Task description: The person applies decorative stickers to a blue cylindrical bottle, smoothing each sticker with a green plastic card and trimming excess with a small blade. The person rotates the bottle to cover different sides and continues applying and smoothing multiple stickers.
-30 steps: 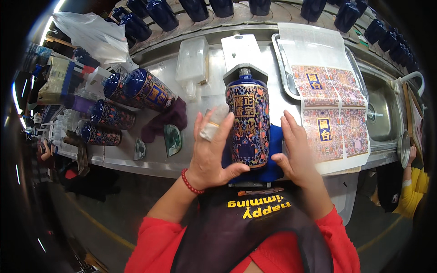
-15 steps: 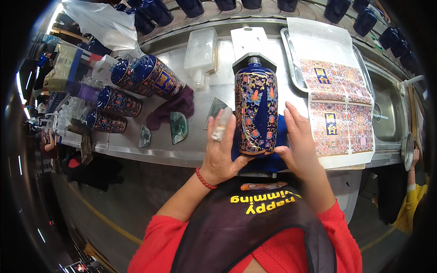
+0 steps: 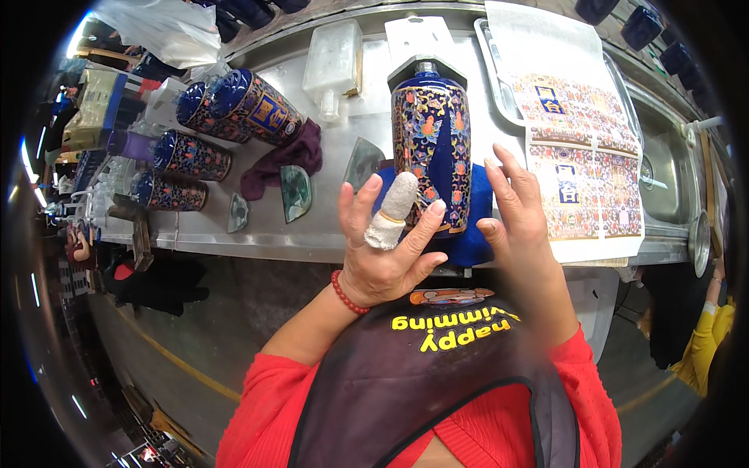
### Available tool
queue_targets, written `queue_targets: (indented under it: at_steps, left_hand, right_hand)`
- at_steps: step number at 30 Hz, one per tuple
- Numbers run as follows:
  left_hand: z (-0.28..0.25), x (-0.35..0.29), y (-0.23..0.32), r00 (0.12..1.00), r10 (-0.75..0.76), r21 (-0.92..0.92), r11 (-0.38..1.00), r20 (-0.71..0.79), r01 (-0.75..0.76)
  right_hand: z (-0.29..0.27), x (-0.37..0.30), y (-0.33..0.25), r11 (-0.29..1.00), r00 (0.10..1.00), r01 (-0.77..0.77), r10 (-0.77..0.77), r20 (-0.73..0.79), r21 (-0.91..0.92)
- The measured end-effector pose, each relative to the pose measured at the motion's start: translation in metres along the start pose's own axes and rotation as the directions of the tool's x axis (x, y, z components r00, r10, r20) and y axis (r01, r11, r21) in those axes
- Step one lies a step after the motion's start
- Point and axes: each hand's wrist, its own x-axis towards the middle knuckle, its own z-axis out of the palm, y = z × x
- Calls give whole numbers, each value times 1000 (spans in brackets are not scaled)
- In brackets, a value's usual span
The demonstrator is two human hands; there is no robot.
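A dark blue bottle (image 3: 445, 132) with a flowered pattern lies in front of me, its neck pointing away against a dark angular rest (image 3: 460, 72). Part of its side is plain blue, without pattern. Under its near end is a blue cloth (image 3: 476, 242). My left hand (image 3: 382, 242) is over the bottle's lower left side, fingers spread, a cloth wrap on one finger; whether a fingertip touches the glass I cannot tell. To the right of the bottle, apart from it, my right hand (image 3: 519, 210) is held with fingers apart and nothing in it.
Printed pattern sheets (image 3: 581, 187) lie on a metal tray (image 3: 499, 86) at the right, beside a sink (image 3: 671, 179). Several patterned bottles (image 3: 257, 109), a purple cloth (image 3: 265, 170) and green scrapers (image 3: 296, 193) are at the left. A clear bottle (image 3: 331, 62) lies farther back.
My left hand has moved from beside the bottle to over its lower left side, and its fingers have spread. My right hand stays near the right side. The whole view has shifted slightly.
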Motion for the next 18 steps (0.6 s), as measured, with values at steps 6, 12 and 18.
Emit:
queue_targets:
  at_steps: [6,12,18]
  left_hand:
    - [-6,5,-3,1000,-7,-75,997,-1,7]
    - [-7,23,-6,989,-142,-151,979,-44,134]
    - [-5,41,-12,986,-169,-51,985,-16,168]
  right_hand:
    - [-6,12,-3,999,999,43,-43,-14,12]
    - [-19,53,-13,985,993,111,-106,47,-129]
    - [-19,81,-25,929,979,198,-169,118,-313]
